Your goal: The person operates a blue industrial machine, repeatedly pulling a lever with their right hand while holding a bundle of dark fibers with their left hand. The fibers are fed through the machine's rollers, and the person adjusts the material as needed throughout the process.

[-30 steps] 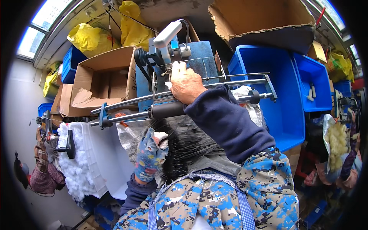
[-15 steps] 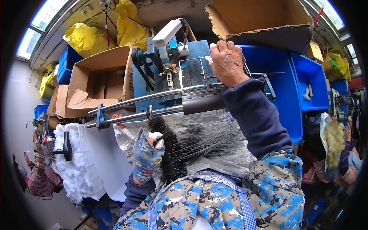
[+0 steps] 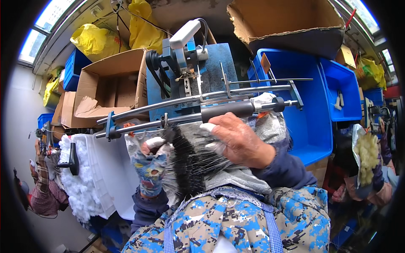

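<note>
Black bristles (image 3: 190, 164) — right hand (image 3: 240, 141) lowered onto them

View count: 1. Head-worn fisheye, left of 2 side-by-side cameras, looking down and forward from close above the person's chest. Patterned apron (image 3: 236, 219) fills 6 o'clock; both hands sit near centre, close to the lens. Metal rods (image 3: 190, 103) cross the middle; blue bins (image 3: 312, 105) at 3 o'clock, cardboard box (image 3: 112, 86) at 10 o'clock. Straight edges bow toward the dark rim.

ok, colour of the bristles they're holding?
Black bristles, with thin pale strands sticking out; head view.
</note>
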The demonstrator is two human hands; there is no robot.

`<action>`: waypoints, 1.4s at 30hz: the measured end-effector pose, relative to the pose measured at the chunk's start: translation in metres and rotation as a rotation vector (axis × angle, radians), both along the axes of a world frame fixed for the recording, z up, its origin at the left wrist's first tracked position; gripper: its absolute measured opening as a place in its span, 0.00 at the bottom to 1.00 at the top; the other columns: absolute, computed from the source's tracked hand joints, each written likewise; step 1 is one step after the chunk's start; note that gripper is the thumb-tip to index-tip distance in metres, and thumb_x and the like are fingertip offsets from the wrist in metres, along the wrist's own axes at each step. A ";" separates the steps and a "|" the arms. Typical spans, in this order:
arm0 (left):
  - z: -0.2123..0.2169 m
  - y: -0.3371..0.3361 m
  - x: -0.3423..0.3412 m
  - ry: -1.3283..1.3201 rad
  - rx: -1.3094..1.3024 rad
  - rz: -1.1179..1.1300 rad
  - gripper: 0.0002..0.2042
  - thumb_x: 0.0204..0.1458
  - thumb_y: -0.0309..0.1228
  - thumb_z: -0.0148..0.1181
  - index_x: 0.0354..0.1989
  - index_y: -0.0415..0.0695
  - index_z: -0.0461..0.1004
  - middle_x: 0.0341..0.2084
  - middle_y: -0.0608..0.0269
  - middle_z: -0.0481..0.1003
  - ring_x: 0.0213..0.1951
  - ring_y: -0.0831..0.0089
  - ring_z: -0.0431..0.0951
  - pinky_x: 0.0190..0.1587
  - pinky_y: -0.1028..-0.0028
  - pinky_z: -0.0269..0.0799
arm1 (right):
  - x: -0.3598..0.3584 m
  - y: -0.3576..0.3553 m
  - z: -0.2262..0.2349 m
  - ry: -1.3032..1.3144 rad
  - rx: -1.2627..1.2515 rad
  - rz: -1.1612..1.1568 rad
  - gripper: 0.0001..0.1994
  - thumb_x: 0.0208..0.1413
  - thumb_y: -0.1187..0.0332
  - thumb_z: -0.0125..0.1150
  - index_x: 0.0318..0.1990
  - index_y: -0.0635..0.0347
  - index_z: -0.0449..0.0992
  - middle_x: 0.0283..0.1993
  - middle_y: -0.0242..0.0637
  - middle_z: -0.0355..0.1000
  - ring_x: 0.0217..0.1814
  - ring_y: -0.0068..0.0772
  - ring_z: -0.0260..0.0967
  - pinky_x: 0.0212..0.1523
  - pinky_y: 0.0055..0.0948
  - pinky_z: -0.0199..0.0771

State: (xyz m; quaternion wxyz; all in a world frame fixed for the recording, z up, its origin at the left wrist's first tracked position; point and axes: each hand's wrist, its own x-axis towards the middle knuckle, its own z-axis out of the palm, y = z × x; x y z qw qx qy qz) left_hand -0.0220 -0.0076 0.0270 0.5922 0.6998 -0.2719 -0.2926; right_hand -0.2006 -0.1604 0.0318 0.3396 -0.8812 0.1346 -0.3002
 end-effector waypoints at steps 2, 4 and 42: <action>-0.004 -0.005 -0.013 -0.351 0.026 -0.238 0.08 0.44 0.25 0.64 0.34 0.40 0.74 0.25 0.62 0.76 0.28 0.76 0.76 0.31 0.78 0.71 | 0.026 0.021 -0.005 -0.257 0.152 0.054 0.11 0.46 0.76 0.59 0.40 0.66 0.73 0.36 0.43 0.71 0.40 0.41 0.68 0.45 0.32 0.67; -0.007 -0.004 -0.026 -0.034 -0.050 -0.157 0.06 0.44 0.25 0.64 0.31 0.41 0.75 0.25 0.63 0.76 0.28 0.76 0.76 0.31 0.77 0.71 | 0.031 0.021 -0.002 -0.378 0.459 0.130 0.09 0.50 0.75 0.56 0.40 0.68 0.73 0.38 0.43 0.72 0.42 0.39 0.68 0.45 0.31 0.68; -0.049 0.008 0.011 -1.040 0.059 -0.376 0.11 0.37 0.22 0.63 0.33 0.45 0.75 0.27 0.57 0.73 0.31 0.58 0.73 0.35 0.62 0.69 | 0.089 -0.134 -0.060 0.473 -0.248 -0.332 0.08 0.47 0.69 0.51 0.31 0.52 0.77 0.38 0.34 0.72 0.46 0.44 0.64 0.45 0.47 0.60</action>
